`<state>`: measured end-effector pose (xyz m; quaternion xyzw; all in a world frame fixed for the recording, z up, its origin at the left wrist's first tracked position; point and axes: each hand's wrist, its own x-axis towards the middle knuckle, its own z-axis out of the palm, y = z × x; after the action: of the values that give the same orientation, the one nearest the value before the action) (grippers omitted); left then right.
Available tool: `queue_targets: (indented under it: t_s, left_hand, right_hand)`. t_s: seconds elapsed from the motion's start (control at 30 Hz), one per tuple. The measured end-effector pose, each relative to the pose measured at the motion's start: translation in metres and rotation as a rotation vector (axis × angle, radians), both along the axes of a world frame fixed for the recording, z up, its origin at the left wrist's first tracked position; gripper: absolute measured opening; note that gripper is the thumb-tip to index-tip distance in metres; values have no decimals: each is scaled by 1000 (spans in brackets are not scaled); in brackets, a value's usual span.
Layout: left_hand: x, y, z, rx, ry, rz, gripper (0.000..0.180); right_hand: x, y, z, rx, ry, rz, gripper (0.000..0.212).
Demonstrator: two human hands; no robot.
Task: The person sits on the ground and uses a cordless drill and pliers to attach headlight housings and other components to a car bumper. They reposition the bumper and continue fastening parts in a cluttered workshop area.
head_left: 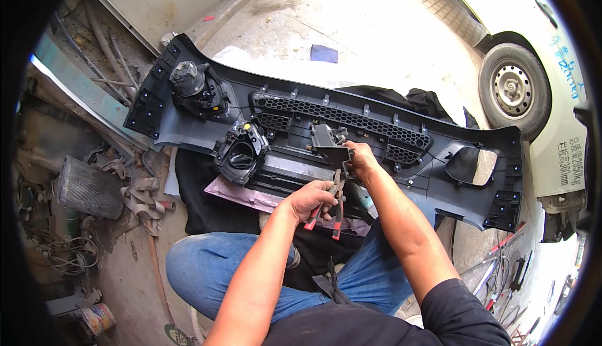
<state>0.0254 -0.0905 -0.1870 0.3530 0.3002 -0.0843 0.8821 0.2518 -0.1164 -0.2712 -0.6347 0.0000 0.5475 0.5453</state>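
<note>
Black shirt cloth (351, 327) fills the bottom of the frame, while at far right a white vehicle (544, 165) carries dark printed characters (569, 162) and blue handwritten marks (568, 67). The left hand (305, 200), forearm slanting up from below, curls round red-handled pliers (339, 188), handles slightly apart; whether their tips bite the black bracket (330, 150) at centre, I cannot tell. The right hand (362, 160), arm stretched forward, has its fingers closed on that bracket, above the bumper (433, 180) spanning mid-frame.

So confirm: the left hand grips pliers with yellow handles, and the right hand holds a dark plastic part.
Not yellow: the head view shows red and black handles. The left hand does grip the pliers, and the right hand holds a dark plastic part.
</note>
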Motion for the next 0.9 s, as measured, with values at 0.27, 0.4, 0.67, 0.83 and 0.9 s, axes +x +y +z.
queue_targets:
  t_s: [0.27,0.4,0.67,0.83,0.9]
  left_hand:
    - [3,-7,12,76,26,41,37]
    - [6,-9,21,156,63,29,29]
    - [17,-23,54,61,-76,99,49]
    - [11,-29,65,-29,-107,111,59]
    - [9,-32,68,-24,-61,111,74]
  right_hand:
    - [-2,-9,15,62,-54,-25,11]
    - [-8,-12,23,255,23,-127,13]
    - [0,-17,44,472,118,-363,16]
    - [-4,-19,52,542,116,-414,18]
    - [-5,-19,56,569,141,-444,20]
